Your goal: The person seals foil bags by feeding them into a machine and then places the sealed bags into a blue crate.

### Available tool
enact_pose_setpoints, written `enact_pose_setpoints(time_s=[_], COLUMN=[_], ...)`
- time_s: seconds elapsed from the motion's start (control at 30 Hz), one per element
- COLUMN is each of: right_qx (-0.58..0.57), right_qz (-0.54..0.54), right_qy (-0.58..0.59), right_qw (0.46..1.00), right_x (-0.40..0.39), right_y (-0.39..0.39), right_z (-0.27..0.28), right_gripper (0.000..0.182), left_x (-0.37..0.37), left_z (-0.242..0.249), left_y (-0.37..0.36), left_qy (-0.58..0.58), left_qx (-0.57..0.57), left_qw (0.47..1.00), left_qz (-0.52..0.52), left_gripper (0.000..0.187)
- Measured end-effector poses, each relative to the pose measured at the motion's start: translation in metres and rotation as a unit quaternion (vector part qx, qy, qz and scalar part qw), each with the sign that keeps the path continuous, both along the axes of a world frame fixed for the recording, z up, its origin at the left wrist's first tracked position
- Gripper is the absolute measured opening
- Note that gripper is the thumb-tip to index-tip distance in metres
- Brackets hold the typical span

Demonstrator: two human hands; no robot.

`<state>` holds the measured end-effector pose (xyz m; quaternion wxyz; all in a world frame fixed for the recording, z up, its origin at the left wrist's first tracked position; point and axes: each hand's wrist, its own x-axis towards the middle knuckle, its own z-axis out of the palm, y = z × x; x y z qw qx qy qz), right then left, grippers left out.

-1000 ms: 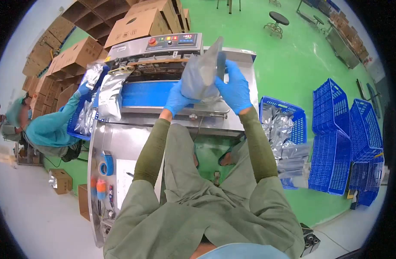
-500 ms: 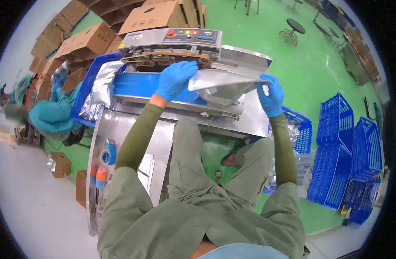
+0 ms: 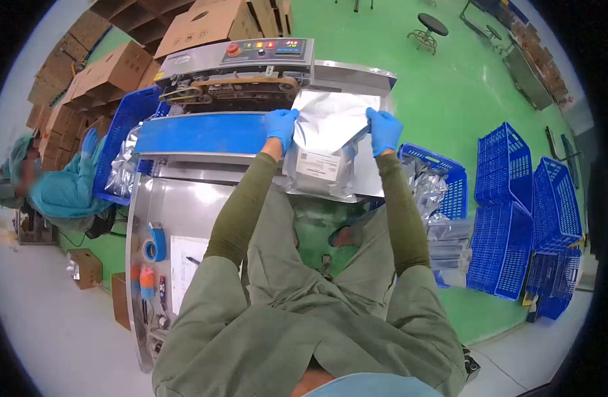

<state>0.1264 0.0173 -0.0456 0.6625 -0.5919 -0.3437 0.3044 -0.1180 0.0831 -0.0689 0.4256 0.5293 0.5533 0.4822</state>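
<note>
A silver foil pouch (image 3: 325, 135) with a white printed label on its lower half is stretched between my two gloved hands. My left hand (image 3: 280, 128), in a blue glove, pinches its upper left edge. On the opposite edge, my right hand (image 3: 384, 131) grips the pouch's upper right side. The pouch's full lower part hangs over the front edge of the steel table. Just behind and to the left stands a band sealing machine (image 3: 237, 66) with a lit control panel, and its blue conveyor belt (image 3: 201, 133) ends beside my left hand.
Foil pouches fill a blue crate (image 3: 457, 188) at my right and another blue crate (image 3: 108, 159) at the far left. Blue crates (image 3: 502, 218) are stacked further right. A tape roll (image 3: 155, 248) and papers (image 3: 185, 264) lie on the steel side table. A co-worker (image 3: 65, 182) sits at left.
The pouch has turned so its label faces me, and it hangs lower and flatter. My right hand has moved left. The pouch at the belt's left end has dropped into the crate.
</note>
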Motion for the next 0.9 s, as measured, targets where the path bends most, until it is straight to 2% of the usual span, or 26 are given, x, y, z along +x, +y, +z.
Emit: enact_pose_setpoints(time_s=[0.07,0.1,0.2,0.23,0.33,0.37,0.5,0.57,0.6,0.63,0.67,0.7,0.73,0.77,0.8,0.83,0.87,0.9], right_qx=[-0.015,-0.026,-0.018,-0.028,-0.018,-0.022,0.003,-0.006,0.045,0.09,0.101,0.077,0.011,-0.069,-0.101,-0.073,-0.04,-0.066], right_qz=[-0.01,-0.014,0.007,-0.001,0.017,0.025,0.042,0.056,-0.006,0.025,0.065,0.11,0.17,0.206,0.189,0.079,-0.02,-0.035], right_qy=[0.011,0.018,0.011,-0.002,0.054,0.032,-0.013,-0.228,-0.605,-0.607,-0.578,-0.513,-0.366,-0.188,-0.116,-0.168,-0.22,-0.159], right_qw=[1.0,0.999,1.0,1.0,0.998,0.999,0.999,0.972,0.795,0.789,0.807,0.848,0.915,0.958,0.97,0.98,0.974,0.984], right_x=[-0.001,-0.006,-0.019,-0.025,-0.041,-0.047,-0.07,-0.079,-0.087,-0.093,-0.101,-0.102,-0.098,-0.082,-0.06,-0.021,0.011,0.061], right_y=[0.014,0.018,0.033,0.036,0.054,0.055,0.082,0.095,0.105,0.108,0.109,0.105,0.09,0.063,0.046,0.022,0.003,-0.032], right_z=[-0.007,-0.011,-0.013,-0.009,-0.019,-0.014,-0.041,-0.056,-0.068,-0.071,-0.063,-0.055,-0.038,-0.011,0.006,-0.01,-0.031,-0.052], right_gripper=[0.022,0.022,0.02,0.019,0.021,0.023,0.02,0.014,0.018,0.02,0.022,0.026,0.03,0.034,0.039,0.036,0.034,0.031], left_x=[-0.004,-0.011,-0.023,-0.023,-0.047,-0.053,-0.082,-0.106,-0.12,-0.139,-0.155,-0.165,-0.178,-0.196,-0.215,-0.241,-0.264,-0.286], left_z=[-0.011,-0.014,-0.006,0.002,-0.022,-0.014,-0.011,-0.035,-0.016,-0.022,-0.025,-0.025,-0.024,-0.02,-0.02,-0.023,-0.022,-0.019], left_y=[0.006,0.014,0.019,0.017,0.041,0.038,0.049,0.066,0.062,0.061,0.056,0.053,0.052,0.056,0.058,0.06,0.034,0.006], left_qy=[-0.027,-0.007,0.069,0.007,0.074,0.033,0.064,0.043,0.204,0.235,0.204,0.119,0.008,-0.086,-0.127,-0.131,-0.012,0.131], left_qx=[-0.046,-0.076,-0.048,-0.082,-0.015,-0.056,-0.07,-0.024,-0.077,-0.06,-0.063,-0.093,-0.143,-0.189,-0.204,-0.183,-0.097,-0.011], left_qw=[0.998,0.997,0.996,0.996,0.997,0.998,0.995,0.997,0.976,0.97,0.975,0.984,0.983,0.971,0.964,0.97,0.991,0.989], left_qz=[0.015,-0.012,-0.002,0.022,0.02,0.014,0.029,0.054,0.008,-0.029,-0.064,-0.097,-0.115,-0.117,-0.112,-0.096,-0.093,-0.066], left_gripper=[0.025,0.028,0.026,0.026,0.026,0.026,0.028,0.03,0.022,0.024,0.026,0.029,0.032,0.036,0.039,0.043,0.044,0.045])
